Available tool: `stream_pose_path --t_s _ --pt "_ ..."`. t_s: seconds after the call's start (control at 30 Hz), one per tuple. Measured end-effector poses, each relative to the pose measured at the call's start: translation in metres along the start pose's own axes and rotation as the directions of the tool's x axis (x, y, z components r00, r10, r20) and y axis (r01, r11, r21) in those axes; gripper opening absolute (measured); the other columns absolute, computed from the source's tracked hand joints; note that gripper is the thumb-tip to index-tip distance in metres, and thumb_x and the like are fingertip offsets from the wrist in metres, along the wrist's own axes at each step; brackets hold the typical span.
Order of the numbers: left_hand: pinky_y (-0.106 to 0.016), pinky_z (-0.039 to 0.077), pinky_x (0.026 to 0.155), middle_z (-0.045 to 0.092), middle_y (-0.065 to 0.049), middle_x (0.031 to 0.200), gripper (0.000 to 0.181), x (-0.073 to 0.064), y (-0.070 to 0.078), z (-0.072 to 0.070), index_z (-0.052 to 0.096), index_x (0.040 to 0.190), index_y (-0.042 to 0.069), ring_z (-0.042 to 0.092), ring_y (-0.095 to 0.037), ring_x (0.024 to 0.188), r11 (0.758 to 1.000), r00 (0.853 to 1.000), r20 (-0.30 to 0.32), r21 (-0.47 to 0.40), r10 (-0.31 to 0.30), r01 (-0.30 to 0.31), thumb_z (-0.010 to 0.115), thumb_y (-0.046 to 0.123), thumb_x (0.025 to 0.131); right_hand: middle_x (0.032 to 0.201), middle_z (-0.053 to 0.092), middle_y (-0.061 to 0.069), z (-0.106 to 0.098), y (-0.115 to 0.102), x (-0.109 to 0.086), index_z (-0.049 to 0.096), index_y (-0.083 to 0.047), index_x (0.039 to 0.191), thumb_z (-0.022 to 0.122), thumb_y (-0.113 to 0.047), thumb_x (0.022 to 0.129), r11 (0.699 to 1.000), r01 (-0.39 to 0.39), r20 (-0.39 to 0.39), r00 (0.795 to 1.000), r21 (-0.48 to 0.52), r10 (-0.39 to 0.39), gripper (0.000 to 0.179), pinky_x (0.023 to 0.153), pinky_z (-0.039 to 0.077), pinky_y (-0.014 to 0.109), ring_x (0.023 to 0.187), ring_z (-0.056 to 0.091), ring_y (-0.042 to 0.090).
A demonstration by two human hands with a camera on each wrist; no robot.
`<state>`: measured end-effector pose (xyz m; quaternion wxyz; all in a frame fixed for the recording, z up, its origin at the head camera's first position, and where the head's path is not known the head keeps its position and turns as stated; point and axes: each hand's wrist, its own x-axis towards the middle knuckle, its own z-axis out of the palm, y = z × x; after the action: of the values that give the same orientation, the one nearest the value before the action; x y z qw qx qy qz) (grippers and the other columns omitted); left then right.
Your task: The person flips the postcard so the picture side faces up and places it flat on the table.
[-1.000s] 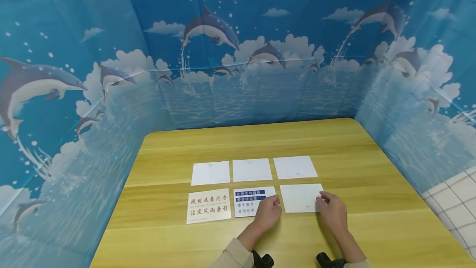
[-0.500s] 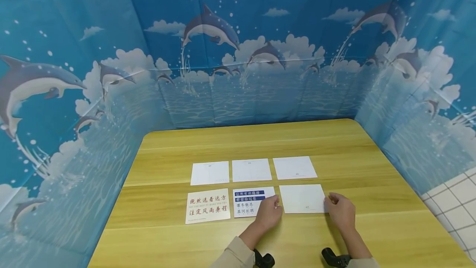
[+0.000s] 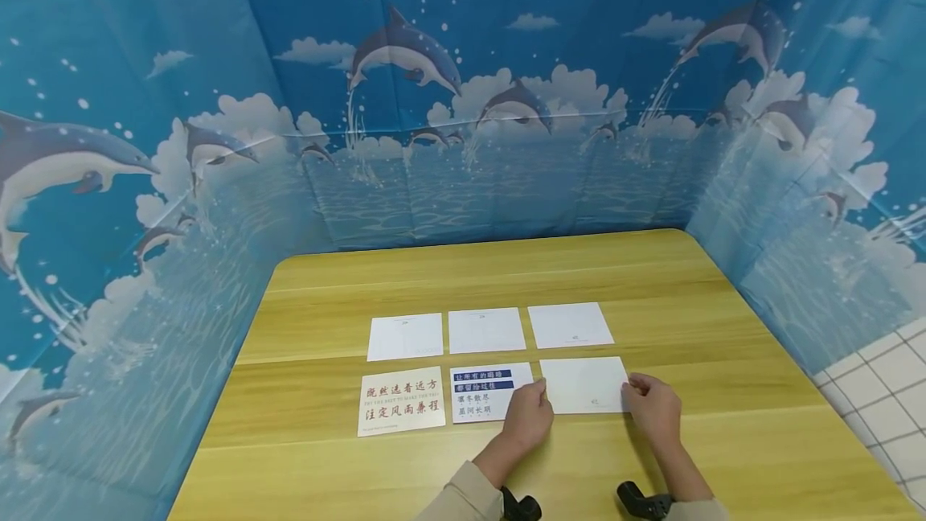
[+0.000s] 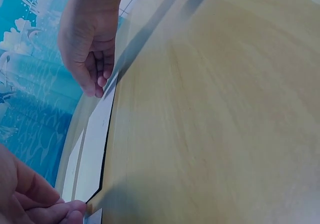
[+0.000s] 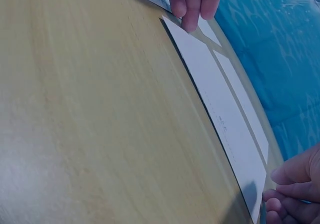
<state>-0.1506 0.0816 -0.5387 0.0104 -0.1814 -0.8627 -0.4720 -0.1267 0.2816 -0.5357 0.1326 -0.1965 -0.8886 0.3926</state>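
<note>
In the head view, a white card (image 3: 584, 387) with small print near its lower edge lies at the right end of the front row. My left hand (image 3: 529, 418) pinches its left edge, the forearm passing in front of the neighbouring card. At the opposite edge, my right hand (image 3: 654, 411) pinches the card between thumb and fingers. Both wrist views show this card (image 5: 220, 119) low against the table, a thin dark shadow along its near side. The printed card (image 3: 481, 392) with blue bands and lettering sits just left of my left hand, its lower right corner hidden.
A cream card (image 3: 401, 402) with red lettering lies at the front left. Behind are three white cards, the left (image 3: 405, 337), middle (image 3: 486, 331) and right (image 3: 571, 325), on the yellow wooden table (image 3: 325, 489). A dolphin-patterned blue curtain (image 3: 434, 183) surrounds the table.
My right hand has shifted right from over the card's right part to its edge. My left hand has come slightly right onto the left edge, its fingers closing there. The cards lie as before.
</note>
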Motion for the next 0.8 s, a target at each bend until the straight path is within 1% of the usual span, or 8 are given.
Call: stream_pose_path --t_s 0.07,0.2,0.33,0.43,0.5,0.6,0.7,0.8 --pt "-0.023 0.033 0.049 0.028 0.003 0.055 0.029 -0.001 0.000 0.001 0.034 0.059 0.011 0.038 -0.013 0.054 1.000 1.000 -0.015 0.008 0.021 -0.021 0.046 -0.008 0.078 0.091 0.064 0.025 0.001 0.001 0.000 0.062 0.014 0.102 0.059 -0.004 0.083 1.000 -0.007 -0.003 1.000 0.004 0.007 0.026 0.056 0.043 0.025 0.079 0.058 0.031" --pt "-0.021 0.028 0.045 0.025 0.005 0.054 0.030 -0.002 0.000 0.003 0.035 0.059 0.009 0.032 -0.011 0.051 0.999 0.999 -0.029 -0.003 0.032 -0.032 0.046 -0.008 0.081 0.091 0.064 0.024 0.004 0.001 0.000 0.062 0.014 0.102 0.059 -0.003 0.083 1.000 -0.013 -0.030 0.999 0.009 0.014 0.026 0.055 0.043 0.024 0.078 0.057 0.030" --pt "-0.020 0.025 0.044 0.023 0.006 0.054 0.031 -0.003 0.000 0.005 0.034 0.059 0.008 0.029 -0.009 0.050 0.999 0.997 -0.066 -0.015 0.047 -0.048 0.048 -0.009 0.081 0.089 0.064 0.024 0.007 0.001 0.001 0.063 0.014 0.101 0.059 -0.003 0.082 1.000 -0.013 -0.064 0.998 0.009 0.013 0.026 0.053 0.041 0.022 0.075 0.058 0.028" --pt "-0.019 0.028 0.045 0.027 0.006 0.055 0.028 -0.004 -0.001 0.008 0.039 0.059 0.007 0.031 -0.008 0.051 0.998 0.994 -0.099 -0.005 0.056 -0.057 0.049 -0.009 0.079 0.088 0.064 0.023 0.008 0.002 0.000 0.064 0.014 0.099 0.059 -0.003 0.081 1.000 -0.011 -0.084 0.996 0.009 0.011 0.025 0.052 0.041 0.022 0.074 0.058 0.028" --pt "-0.019 0.028 0.046 0.031 0.006 0.055 0.024 -0.005 -0.003 0.010 0.043 0.060 0.005 0.032 -0.007 0.052 0.999 0.993 -0.113 -0.006 0.046 -0.047 0.050 -0.008 0.078 0.087 0.064 0.023 0.008 0.002 0.000 0.064 0.014 0.099 0.059 -0.002 0.081 1.000 -0.013 -0.088 0.996 0.009 0.013 0.024 0.053 0.041 0.023 0.074 0.058 0.028" --pt "-0.019 0.032 0.050 0.039 0.002 0.058 0.017 -0.005 -0.005 0.013 0.049 0.063 0.002 0.034 -0.007 0.055 0.999 0.991 -0.130 -0.028 0.031 -0.035 0.057 -0.005 0.076 0.087 0.064 0.023 0.007 0.002 -0.001 0.064 0.014 0.099 0.059 -0.002 0.081 1.000 -0.016 -0.093 0.996 0.012 0.017 0.024 0.054 0.042 0.025 0.073 0.058 0.029" --pt "-0.020 0.037 0.057 0.046 -0.001 0.064 0.013 -0.006 -0.008 0.016 0.055 0.072 -0.002 0.038 -0.007 0.061 0.998 0.988 -0.157 -0.057 0.010 -0.019 0.067 -0.002 0.072 0.089 0.064 0.024 0.007 0.002 -0.001 0.063 0.014 0.100 0.059 -0.003 0.081 1.000 -0.025 -0.081 0.996 0.013 0.026 0.025 0.054 0.042 0.024 0.075 0.058 0.029" --pt "-0.023 0.042 0.065 0.053 -0.002 0.072 0.024 -0.005 -0.010 0.021 0.062 0.087 -0.009 0.045 -0.010 0.067 0.998 0.978 -0.209 -0.059 0.002 -0.014 0.073 -0.002 0.068 0.091 0.064 0.025 0.006 0.002 -0.001 0.063 0.014 0.102 0.060 -0.003 0.081 0.999 -0.031 -0.064 0.997 0.019 0.033 0.027 0.054 0.042 0.023 0.078 0.058 0.030"
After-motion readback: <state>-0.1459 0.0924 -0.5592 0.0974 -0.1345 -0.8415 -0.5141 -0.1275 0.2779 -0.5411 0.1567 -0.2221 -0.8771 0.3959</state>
